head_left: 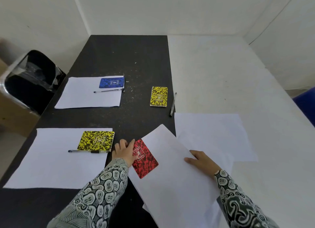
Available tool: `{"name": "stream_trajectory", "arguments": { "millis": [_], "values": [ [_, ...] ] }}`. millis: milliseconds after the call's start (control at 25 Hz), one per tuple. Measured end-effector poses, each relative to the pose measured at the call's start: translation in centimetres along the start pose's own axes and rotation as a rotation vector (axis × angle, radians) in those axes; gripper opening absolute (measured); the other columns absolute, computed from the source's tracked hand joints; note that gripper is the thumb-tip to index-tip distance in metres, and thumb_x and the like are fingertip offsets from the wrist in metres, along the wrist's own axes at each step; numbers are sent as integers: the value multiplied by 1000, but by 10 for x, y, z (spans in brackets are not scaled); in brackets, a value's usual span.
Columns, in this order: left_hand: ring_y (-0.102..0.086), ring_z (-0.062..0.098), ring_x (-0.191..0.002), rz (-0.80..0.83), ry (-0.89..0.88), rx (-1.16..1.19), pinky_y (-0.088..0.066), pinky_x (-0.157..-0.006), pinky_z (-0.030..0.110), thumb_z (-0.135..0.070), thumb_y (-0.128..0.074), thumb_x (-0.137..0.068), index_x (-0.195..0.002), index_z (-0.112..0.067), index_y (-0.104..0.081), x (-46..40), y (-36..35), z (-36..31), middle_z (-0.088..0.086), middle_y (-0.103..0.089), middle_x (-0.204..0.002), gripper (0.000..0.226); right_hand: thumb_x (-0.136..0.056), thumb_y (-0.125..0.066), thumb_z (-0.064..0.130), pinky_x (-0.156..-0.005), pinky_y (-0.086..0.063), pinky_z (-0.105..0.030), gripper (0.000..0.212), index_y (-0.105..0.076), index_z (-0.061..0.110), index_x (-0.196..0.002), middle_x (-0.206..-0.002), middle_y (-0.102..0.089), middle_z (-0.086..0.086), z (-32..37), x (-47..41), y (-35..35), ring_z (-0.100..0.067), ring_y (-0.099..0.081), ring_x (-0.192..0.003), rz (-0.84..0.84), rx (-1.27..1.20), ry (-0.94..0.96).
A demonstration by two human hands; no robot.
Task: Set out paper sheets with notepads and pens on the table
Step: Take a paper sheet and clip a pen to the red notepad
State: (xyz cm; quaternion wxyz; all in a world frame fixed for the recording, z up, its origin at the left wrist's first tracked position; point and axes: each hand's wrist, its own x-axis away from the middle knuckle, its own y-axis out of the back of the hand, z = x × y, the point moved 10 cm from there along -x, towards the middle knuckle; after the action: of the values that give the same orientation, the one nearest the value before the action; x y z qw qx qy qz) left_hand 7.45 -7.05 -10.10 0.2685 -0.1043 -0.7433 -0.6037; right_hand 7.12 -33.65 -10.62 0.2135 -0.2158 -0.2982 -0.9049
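Table [129,57] runs away from the camera, chair [30,81] off its left edge. Far left: paper sheet [85,98] with a notepad [111,82] on its far right corner, pen [107,91] lying just in front of the notepad. Near left: second sheet [56,161], same setup, notepad [96,141] on far right corner, pen [87,151] along its near edge. Far right: a third notepad [158,96] straight on the table, pen [173,104] just right of it. Near right: loose sheets [209,134], with a tilted sheet [172,176] overlapping them under the right hand [201,161]. Fourth notepad [144,159] lies on that tilted sheet's left edge, left hand [125,151] touching it.
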Motion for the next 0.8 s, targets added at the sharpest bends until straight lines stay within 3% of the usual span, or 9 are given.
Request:
{"name": "stream_trajectory", "arguments": {
  "millis": [160, 320, 520, 640, 720, 800],
  "values": [
    [-34, 28, -127, -67, -15, 50, -33, -103, 38, -26, -69, -78, -129, -13, -31, 0, 4, -2, 10, -34, -135, 65, -90, -50, 33, -71, -49, -18, 25, -67, 15, -97, -90, -67, 2, -1, 9, -9, -8, -63, -75, 66, -68, -57],
    [-50, 30, -114, -1, -62, 239, -45, -96, 45, -12, -70, -77, -107, -13, -26, 6, 0, -5, 15, -52, -123, 54, -92, -43, 44, -68, -47, -11, 22, -62, 32, -93, -90, -65, 14, 4, 17, -14, 3, -62, -77, 101, -72, -80],
    [-45, 31, -118, 16, -127, 181, -41, -101, 47, -9, -69, -77, -131, -16, -22, 19, 6, 16, 15, -49, -123, 72, -88, -28, 61, -99, -42, -31, 55, -64, 24, -108, -107, -64, 5, 3, 20, -34, -14, -61, -101, 219, 16, -132],
    [-35, 32, -129, -10, -96, 267, -33, -108, 51, -6, -67, -78, -139, -19, -18, 34, 10, 36, 14, -41, -134, 79, -86, -23, 65, -104, -34, -36, 65, -63, 20, -110, -115, -60, 0, 4, 9, -35, -19, -54, -110, 163, 127, -135],
    [-32, 33, -130, -57, -97, 368, -30, -109, 52, -1, -64, -79, -137, -27, -19, 49, 14, 44, 12, -38, -136, 78, -89, -26, 61, -94, -37, -32, 60, -68, 19, -96, -104, -64, -3, 8, 5, -32, -21, -56, -99, 113, 154, -115],
    [-36, 31, -122, -102, -145, 399, -33, -104, 49, 0, -61, -80, -120, -38, -25, 63, 17, 46, 7, -41, -129, 65, -91, -33, 53, -86, -44, -33, 50, -67, 19, -78, -80, -66, -1, 13, 2, -22, -21, -60, -80, 16, 126, -62]
  ]
}}
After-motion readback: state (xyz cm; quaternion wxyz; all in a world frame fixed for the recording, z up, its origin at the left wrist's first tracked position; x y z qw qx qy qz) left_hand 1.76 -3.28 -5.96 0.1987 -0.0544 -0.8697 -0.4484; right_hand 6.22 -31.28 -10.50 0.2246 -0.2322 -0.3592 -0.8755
